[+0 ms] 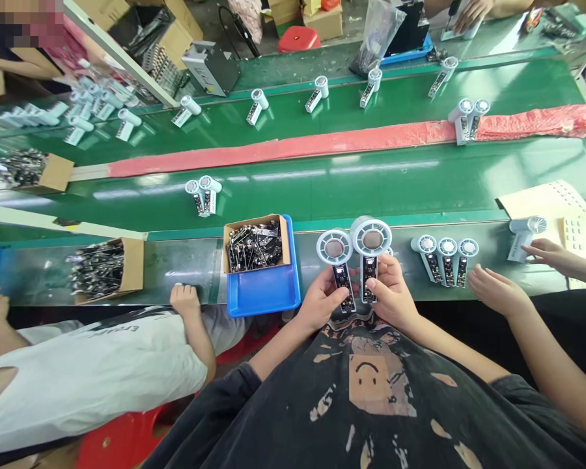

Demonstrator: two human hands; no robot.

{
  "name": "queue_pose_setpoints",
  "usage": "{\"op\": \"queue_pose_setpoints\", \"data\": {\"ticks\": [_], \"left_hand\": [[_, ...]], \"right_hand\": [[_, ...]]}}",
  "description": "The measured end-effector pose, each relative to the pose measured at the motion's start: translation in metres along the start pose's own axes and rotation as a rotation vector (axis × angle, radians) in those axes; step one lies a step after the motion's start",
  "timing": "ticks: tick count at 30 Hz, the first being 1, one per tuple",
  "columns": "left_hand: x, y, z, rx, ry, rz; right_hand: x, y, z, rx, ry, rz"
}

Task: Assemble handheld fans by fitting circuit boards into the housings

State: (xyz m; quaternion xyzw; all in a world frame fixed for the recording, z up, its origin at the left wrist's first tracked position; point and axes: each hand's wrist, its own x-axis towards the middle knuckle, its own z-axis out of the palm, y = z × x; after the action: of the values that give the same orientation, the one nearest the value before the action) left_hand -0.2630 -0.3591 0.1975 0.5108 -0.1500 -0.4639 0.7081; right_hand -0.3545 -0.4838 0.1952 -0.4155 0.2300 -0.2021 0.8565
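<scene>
Fans (pixel 333 248), one grasped in the left hand (pixel 321 301) and one in the right hand (pixel 394 298), are at the near edge of the bench (pixel 183 257), a gap parting them from three others (pixel 448 247) rightward, the belt (pixel 332 195) stretching beyond, and leftward a carton (pixel 286 241) of parts (pixel 254 247) in a tray (pixel 261 294).

No word is legible. Left of the left hand (pixel 318 303), a white shirt (pixel 107 384) bears blurred lettering (pixel 134 326); farther off, a grey box (pixel 219 65) carries a yellow label (pixel 206 79), too small to read. Right of the right hand (pixel 394 296), a pale sheet (pixel 537 200) shows unreadable marks.
</scene>
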Motion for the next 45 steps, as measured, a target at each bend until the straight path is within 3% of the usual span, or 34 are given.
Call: {"op": "queue_pose_setpoints", "data": {"ticks": [12, 17, 19, 21, 23, 26, 30, 35, 41, 45], "left_hand": [[-0.015, -0.004, -0.004, 0.075, 0.028, -0.023], [-0.028, -0.009, -0.013, 0.227, 0.113, -0.083], [-0.033, -0.017, -0.023, 0.305, 0.147, -0.140], [-0.037, -0.030, -0.037, 0.385, 0.183, -0.196], [-0.041, -0.046, -0.053, 0.503, 0.230, -0.263], [-0.048, -0.072, -0.075, 0.719, 0.263, -0.369], [-0.053, -0.099, -0.094, 0.983, 0.236, -0.435], [-0.050, -0.116, -0.102, 1.230, 0.182, -0.478], [-0.054, -0.111, -0.099, 1.330, 0.158, -0.420], [-0.058, -0.118, -0.098, 1.343, 0.192, -0.460]], "right_hand": [[-0.014, 0.010, 0.007, -0.050, 0.027, -0.019], [-0.021, 0.020, 0.010, -0.155, 0.016, -0.062], [-0.024, 0.028, 0.002, -0.291, -0.017, -0.029], [-0.027, 0.040, -0.015, -0.564, -0.025, 0.058], [-0.033, 0.055, -0.035, -0.866, 0.032, 0.144], [-0.049, 0.078, -0.062, -1.077, 0.149, 0.194], [-0.076, 0.106, -0.076, -1.318, 0.208, 0.289], [-0.084, 0.121, -0.080, -1.551, 0.154, 0.387], [-0.075, 0.104, -0.094, -1.637, 0.025, 0.346], [-0.074, 0.099, -0.110, -1.661, -0.010, 0.362]]}}
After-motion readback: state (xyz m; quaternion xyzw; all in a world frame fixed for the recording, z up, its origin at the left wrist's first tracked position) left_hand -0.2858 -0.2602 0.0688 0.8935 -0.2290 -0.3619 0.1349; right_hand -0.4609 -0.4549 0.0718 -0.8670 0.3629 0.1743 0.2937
